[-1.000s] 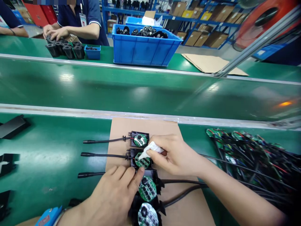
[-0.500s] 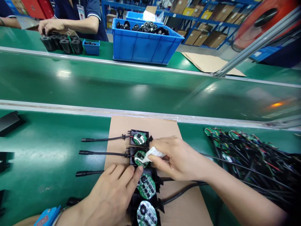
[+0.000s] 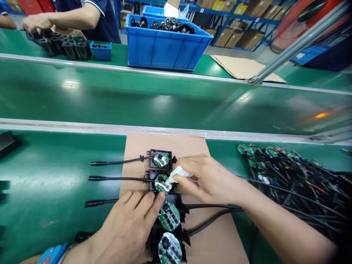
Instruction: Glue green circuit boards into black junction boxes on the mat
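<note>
My right hand (image 3: 206, 178) is closed around a small white squeeze tube (image 3: 178, 173). The tube's nozzle touches a round green circuit board (image 3: 159, 180) in a black housing, where a white paste line shows. Fingers stretched out, my left hand (image 3: 129, 225) lies beside that housing, its thumb tip at the board's lower edge. Above is another housed board (image 3: 161, 160) with white paste on it. Nearer to me sit two more boards, one a green board (image 3: 169, 216) and the other a paler board (image 3: 169, 248), with no paste visible. Short black cables (image 3: 117, 178) extend leftward.
Cardboard (image 3: 192, 145) lies under the housings on the green bench. A tangled pile of wired boards (image 3: 291, 183) is at right. Across the bench, a blue bin (image 3: 167, 47) of black parts stands near a co-worker's hands (image 3: 38, 24) and black housings (image 3: 70, 49).
The nozzle has shifted slightly right across the board, and the white paste line on it has grown. My left hand stays nearly in place. The co-worker's hands have moved left.
</note>
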Tool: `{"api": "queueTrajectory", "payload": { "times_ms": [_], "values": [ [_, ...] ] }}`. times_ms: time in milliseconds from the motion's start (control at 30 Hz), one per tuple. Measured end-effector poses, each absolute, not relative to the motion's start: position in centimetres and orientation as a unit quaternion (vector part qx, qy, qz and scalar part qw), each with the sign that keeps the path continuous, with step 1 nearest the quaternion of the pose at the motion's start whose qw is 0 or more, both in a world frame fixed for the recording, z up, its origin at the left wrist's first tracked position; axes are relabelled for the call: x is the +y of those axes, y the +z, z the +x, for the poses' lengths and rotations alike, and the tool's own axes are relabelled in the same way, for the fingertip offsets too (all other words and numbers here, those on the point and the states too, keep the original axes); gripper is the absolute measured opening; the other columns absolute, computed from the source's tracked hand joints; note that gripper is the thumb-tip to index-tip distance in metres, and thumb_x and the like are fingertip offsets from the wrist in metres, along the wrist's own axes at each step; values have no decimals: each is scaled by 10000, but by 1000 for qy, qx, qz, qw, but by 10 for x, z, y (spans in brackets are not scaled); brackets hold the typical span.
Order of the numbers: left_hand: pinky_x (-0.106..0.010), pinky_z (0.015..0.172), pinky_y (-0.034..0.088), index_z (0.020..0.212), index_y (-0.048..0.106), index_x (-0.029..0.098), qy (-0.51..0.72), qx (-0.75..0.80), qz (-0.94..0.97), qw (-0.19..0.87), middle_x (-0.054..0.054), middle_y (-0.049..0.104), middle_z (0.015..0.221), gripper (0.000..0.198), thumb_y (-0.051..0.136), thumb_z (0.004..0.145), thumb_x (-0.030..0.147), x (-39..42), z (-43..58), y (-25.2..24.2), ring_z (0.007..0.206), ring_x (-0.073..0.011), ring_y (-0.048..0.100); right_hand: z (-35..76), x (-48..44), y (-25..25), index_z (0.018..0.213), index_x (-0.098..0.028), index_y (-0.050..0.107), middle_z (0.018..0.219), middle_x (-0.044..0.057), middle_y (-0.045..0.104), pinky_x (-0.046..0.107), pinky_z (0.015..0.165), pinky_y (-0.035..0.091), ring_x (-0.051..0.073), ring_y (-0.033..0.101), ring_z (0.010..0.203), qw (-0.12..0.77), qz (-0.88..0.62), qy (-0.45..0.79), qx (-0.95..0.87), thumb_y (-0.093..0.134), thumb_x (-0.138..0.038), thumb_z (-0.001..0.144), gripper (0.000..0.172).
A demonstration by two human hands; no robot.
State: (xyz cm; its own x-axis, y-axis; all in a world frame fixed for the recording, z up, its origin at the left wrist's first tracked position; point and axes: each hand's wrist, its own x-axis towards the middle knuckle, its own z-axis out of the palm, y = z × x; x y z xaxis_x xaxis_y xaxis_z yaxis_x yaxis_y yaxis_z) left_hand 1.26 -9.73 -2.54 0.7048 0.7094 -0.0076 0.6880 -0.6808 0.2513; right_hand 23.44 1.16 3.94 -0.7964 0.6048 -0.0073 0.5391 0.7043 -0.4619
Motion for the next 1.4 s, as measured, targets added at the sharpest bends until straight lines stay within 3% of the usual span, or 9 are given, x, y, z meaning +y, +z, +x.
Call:
{"api": "queueTrajectory", "payload": {
  "times_ms": [200, 333, 467, 567, 867, 1067, 1233, 1400],
  "values": [
    [-404, 844, 433, 1466, 217, 120, 34, 390, 911, 126, -136, 563, 1237, 782, 505, 740, 130, -96, 14, -25, 988, -263, 527, 232, 17, 34, 724, -186, 441, 603, -19, 458, 246, 529, 294, 110, 384, 527, 85, -306, 191, -929, 406, -268, 917, 212],
    [-399, 842, 437, 1422, 308, 116, 39, 401, 909, 107, -133, 567, 1224, 667, 495, 782, 151, -97, 14, -14, 982, -255, 529, 242, 12, 40, 720, -189, 454, 589, -24, 460, 243, 516, 279, 103, 388, 512, 94, -333, 197, -917, 419, -279, 911, 213],
    [-342, 645, 449, 1318, 440, 93, 96, 350, 930, 59, -78, 638, 884, 477, 444, 845, 159, -113, 15, -4, 719, -205, 539, 244, -4, 52, 698, -199, 435, 555, -43, 413, 241, 501, 262, 93, 347, 488, 124, -324, 239, -907, 424, -276, 914, 230],
    [-312, 495, 378, 1283, 475, 65, 130, 312, 941, 20, -25, 577, 670, 426, 392, 866, 83, -129, 17, -7, 545, -176, 477, 237, -18, 54, 712, -194, 457, 575, -31, 445, 246, 517, 280, 100, 368, 509, 122, -286, 276, -909, 416, -263, 911, 215],
    [-312, 527, 415, 1323, 428, 71, 98, 343, 932, 59, -42, 587, 712, 464, 388, 861, 94, -142, 21, -16, 600, -187, 503, 220, -30, 42, 711, -189, 441, 611, -10, 488, 268, 540, 285, 118, 422, 544, 76, -262, 221, -936, 411, -255, 909, 210],
    [-315, 615, 441, 1400, 348, 99, 76, 359, 921, 130, -75, 612, 818, 538, 423, 870, 163, -145, 17, -14, 706, -193, 517, 228, -36, 48, 704, -196, 409, 607, -16, 461, 266, 546, 284, 118, 406, 552, 53, -264, 243, -932, 411, -262, 917, 224],
    [-355, 606, 460, 1398, 354, 69, 6, 345, 930, 129, -92, 625, 850, 598, 473, 848, 271, -143, 18, -13, 699, -219, 543, 234, -47, 49, 706, -199, 389, 628, -13, 451, 270, 556, 281, 120, 395, 573, 41, -279, 254, -925, 423, -279, 922, 233],
    [-347, 647, 469, 1403, 367, 70, -16, 352, 925, 142, -93, 635, 880, 613, 489, 825, 231, -141, 18, -9, 741, -217, 555, 239, -51, 50, 713, -195, 410, 628, -9, 464, 265, 548, 290, 121, 419, 574, 42, -284, 261, -922, 425, -273, 921, 222]
  ]
}}
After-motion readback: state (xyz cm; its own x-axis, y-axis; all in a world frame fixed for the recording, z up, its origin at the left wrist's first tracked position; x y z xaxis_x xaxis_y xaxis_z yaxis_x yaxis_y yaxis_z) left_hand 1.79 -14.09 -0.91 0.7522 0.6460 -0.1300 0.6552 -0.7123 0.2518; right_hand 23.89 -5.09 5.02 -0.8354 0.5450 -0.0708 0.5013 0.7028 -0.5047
